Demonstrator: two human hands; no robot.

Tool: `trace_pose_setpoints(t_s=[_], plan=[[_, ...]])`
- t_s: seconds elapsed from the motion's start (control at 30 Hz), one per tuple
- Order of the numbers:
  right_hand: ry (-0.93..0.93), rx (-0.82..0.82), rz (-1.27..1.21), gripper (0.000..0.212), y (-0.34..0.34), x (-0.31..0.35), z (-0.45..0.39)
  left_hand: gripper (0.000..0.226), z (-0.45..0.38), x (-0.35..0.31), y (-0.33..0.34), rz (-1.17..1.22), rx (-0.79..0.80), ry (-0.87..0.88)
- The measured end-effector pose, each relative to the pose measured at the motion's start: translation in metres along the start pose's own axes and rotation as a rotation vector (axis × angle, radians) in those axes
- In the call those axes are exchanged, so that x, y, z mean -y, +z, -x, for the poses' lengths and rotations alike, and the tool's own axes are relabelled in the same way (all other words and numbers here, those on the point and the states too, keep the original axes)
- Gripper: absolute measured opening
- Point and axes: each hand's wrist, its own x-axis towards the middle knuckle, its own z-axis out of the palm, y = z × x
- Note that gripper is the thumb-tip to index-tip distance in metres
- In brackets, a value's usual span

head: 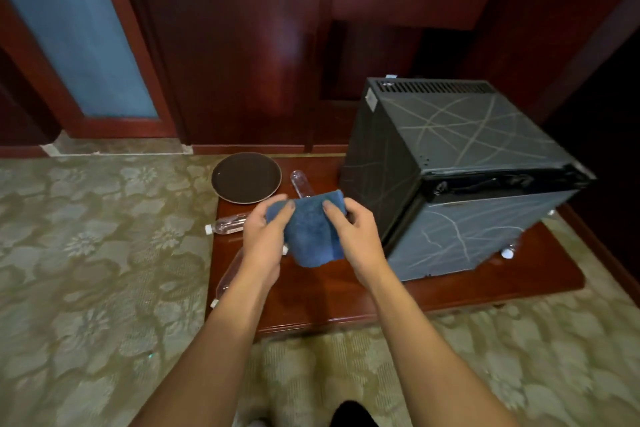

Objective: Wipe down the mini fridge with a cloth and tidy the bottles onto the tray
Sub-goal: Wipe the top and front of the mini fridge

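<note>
Both hands hold a folded blue cloth (pixel 311 230) above the low wooden table (pixel 346 291): my left hand (pixel 265 239) grips its left edge, my right hand (pixel 356 236) its right edge. The black mini fridge (pixel 457 163) stands on the table's right part, its top and front streaked with pale marks. A round dark tray (pixel 246 177) lies at the table's far left corner. One clear bottle (pixel 300 182) lies beside the tray, half hidden by the cloth. Another bottle (pixel 227 224) lies at the left edge, and a third bottle (pixel 227 279) shows beside my left forearm.
A bottle cap end (pixel 508 252) peeks out at the fridge's right front corner. Patterned green carpet (pixel 97 253) surrounds the table. Dark red wooden panels (pixel 242 45) and a blue-glass door (pixel 79 28) stand behind.
</note>
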Motion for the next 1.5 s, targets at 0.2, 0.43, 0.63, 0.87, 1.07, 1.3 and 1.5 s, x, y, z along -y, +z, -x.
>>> trace_pose_setpoints(t_s=[0.2, 0.43, 0.63, 0.87, 1.07, 1.3, 1.5], plan=[[-0.047, -0.113, 0.141, 0.022, -0.068, -0.013, 0.023, 0.034, 0.035, 0.017, 0.055, -0.452, -0.006, 0.194], [-0.031, -0.145, 0.017, 0.030, -0.171, -0.025, 0.042, 0.016, 0.101, 0.047, 0.142, 0.248, 0.151, -0.510], [0.100, -0.167, -0.063, 0.017, -0.250, -0.037, 0.043, 0.020, 0.141, 0.074, 0.214, 0.044, 0.141, -0.468], [0.410, 0.122, -0.267, 0.006, -0.286, -0.046, 0.038, 0.006, 0.148, 0.087, 0.245, 0.033, -0.105, -0.236], [0.386, 0.092, -0.300, 0.015, -0.290, -0.048, 0.025, 0.005, 0.139, 0.099, 0.256, -0.022, -0.205, -0.198], [0.393, 0.036, -0.304, 0.005, -0.283, -0.050, -0.007, 0.009, 0.102, 0.111, 0.275, 0.015, -0.300, -0.186], [0.439, 0.022, -0.238, 0.010, -0.262, -0.053, -0.048, 0.004, 0.059, 0.113, 0.275, 0.057, -0.358, -0.217]])
